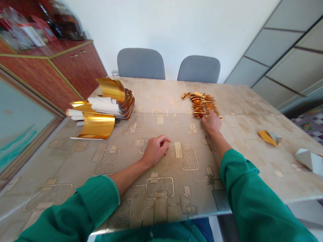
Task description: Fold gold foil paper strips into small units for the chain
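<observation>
My right hand point(212, 123) reaches to the near end of two rows of folded gold paper pieces point(199, 105) on the table. Its fingers are closed at the edge of the right-hand row, seemingly on a folded gold paper piece; the fingertips are partly hidden. Nearer to me, my left hand point(155, 150) rests on the table with fingers curled in and nothing visible in them. To the left lies a pile of gold paper sheets point(98, 125), some curling up and showing white backs.
A patterned cover lies over the table point(174, 188). At the right are a folded gold paper piece point(267, 137) and a white-grey folded paper point(308, 159). Two grey chairs point(141, 63) stand at the far edge. A wooden cabinet point(78, 67) is at back left.
</observation>
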The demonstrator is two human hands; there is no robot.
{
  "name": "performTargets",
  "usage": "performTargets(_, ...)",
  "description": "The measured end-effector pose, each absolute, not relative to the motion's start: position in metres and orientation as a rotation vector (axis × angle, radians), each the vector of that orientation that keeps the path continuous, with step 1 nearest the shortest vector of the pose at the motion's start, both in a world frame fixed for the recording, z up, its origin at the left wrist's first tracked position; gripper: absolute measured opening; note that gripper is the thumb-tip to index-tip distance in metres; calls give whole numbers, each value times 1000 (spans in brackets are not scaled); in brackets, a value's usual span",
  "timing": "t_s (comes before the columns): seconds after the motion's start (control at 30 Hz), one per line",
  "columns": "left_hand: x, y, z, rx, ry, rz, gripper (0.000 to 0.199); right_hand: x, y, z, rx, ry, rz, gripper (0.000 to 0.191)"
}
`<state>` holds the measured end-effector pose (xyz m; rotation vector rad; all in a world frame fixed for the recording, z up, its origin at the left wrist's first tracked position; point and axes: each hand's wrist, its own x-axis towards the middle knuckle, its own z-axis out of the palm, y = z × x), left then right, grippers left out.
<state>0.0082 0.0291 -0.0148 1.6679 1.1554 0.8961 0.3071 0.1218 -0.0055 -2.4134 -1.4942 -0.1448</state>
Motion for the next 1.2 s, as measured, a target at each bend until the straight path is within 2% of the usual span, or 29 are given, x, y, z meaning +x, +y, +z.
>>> performTargets(0.83, 9, 29, -14, 1678, 1160, 883, 19, 291, 114, -4, -2430, -1594, -208, 24)
performTargets(1.2, 9, 31, -19, 1680, 1140, 906, 19, 284, 91, 5, -2357, -1541, -157, 28)
